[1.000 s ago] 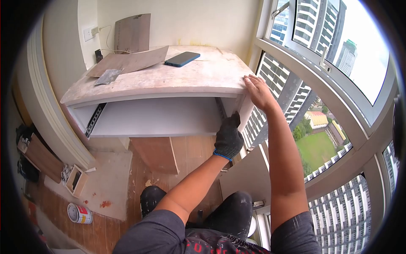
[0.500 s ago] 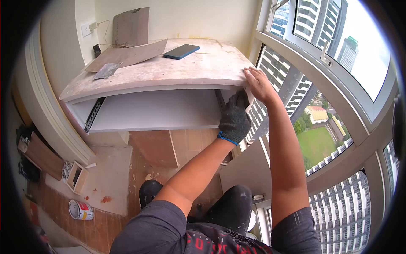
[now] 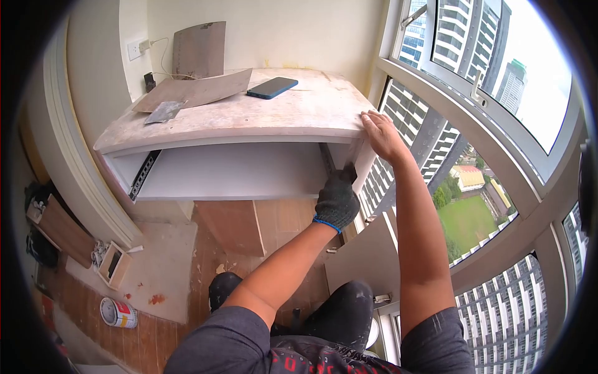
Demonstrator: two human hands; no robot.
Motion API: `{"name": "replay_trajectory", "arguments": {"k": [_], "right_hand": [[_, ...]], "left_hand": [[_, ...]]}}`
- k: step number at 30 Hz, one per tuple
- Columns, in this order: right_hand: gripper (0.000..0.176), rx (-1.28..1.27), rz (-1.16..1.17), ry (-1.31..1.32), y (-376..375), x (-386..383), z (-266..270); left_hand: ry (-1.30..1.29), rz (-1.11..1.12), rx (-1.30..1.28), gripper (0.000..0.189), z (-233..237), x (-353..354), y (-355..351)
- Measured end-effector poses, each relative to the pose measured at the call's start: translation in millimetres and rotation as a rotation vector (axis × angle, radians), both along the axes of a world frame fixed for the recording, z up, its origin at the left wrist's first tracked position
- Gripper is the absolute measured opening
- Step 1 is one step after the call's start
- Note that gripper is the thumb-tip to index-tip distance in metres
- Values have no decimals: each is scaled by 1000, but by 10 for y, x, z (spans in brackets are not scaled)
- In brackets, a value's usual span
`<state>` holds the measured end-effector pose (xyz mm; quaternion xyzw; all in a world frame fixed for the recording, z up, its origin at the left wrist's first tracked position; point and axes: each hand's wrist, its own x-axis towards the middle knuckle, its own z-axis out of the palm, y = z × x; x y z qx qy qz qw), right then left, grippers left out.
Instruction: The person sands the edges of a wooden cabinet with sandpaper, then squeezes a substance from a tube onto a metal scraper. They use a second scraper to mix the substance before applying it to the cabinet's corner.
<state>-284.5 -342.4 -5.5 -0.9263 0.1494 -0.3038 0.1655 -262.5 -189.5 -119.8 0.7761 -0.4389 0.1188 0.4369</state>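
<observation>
My left hand (image 3: 338, 202), in a dark knitted glove with a blue cuff, is closed around a dark piece (image 3: 350, 173) that I cannot make out clearly. It is against the front edge of the right side panel (image 3: 356, 153) of a white cabinet. My bare right hand (image 3: 384, 135) rests with fingers stretched out over the right front corner of the worn, pale cabinet top (image 3: 299, 115). Below the top is an open drawer bay (image 3: 230, 171) with a metal slide rail (image 3: 144, 174) on its left wall; another rail shows on the right wall.
On the top lie a phone (image 3: 273, 88), a curved thin sheet (image 3: 205, 92) and a small grey scraper-like plate (image 3: 164, 112). A window (image 3: 479, 112) runs close along the right. A paint can (image 3: 118, 312) and a wooden box (image 3: 114, 265) are on the floor at left.
My gloved left hand has slid down along the side panel's front edge with the dark piece. My right hand keeps its place on the corner. The view has shifted slightly.
</observation>
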Motion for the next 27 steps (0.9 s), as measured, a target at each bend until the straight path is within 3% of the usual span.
{"name": "replay_trajectory", "arguments": {"k": [2, 5, 7, 9, 11, 12, 13, 15, 18, 21, 22, 23, 25, 27], "right_hand": [[54, -5, 6, -1, 11, -14, -44], [54, -57, 55, 53, -15, -36, 4], [54, -10, 17, 17, 23, -34, -26], [55, -8, 7, 9, 4, -16, -11], [55, 2, -4, 11, 19, -17, -33], [55, -3, -13, 5, 23, -33, -38], [55, -31, 50, 33, -11, -44, -13], [55, -54, 42, 33, -31, -19, -28], [55, -19, 5, 26, 16, -29, -27], [57, -36, 7, -2, 37, -24, -41], [56, -30, 8, -21, 58, -38, -46], [55, -61, 30, -24, 19, -28, -59], [54, -53, 48, -24, -5, -20, -57], [54, -56, 48, 10, -51, -13, -57]], "left_hand": [[-175, -4, -237, 55, 183, 53, -58], [-89, 60, -61, 52, 202, -22, -241], [-29, 34, -56, 55, -189, -16, -191], [8, 17, -47, 57, -247, 31, -121], [33, 1, -28, 57, -53, -3, -32], [-47, -33, -271, 57, 89, 24, -81], [-96, -29, -281, 55, 209, 59, -171], [-129, 62, -141, 56, 231, -44, -254], [-2, 16, -69, 64, -351, 19, -193], [39, -4, 5, 64, -98, 1, -1], [-167, 56, -139, 63, 48, 23, -39], [-133, 11, -303, 63, 155, 92, -143], [-32, 2, -111, 59, 294, 16, -217], [3, 4, -99, 54, -90, 8, -189]]}}
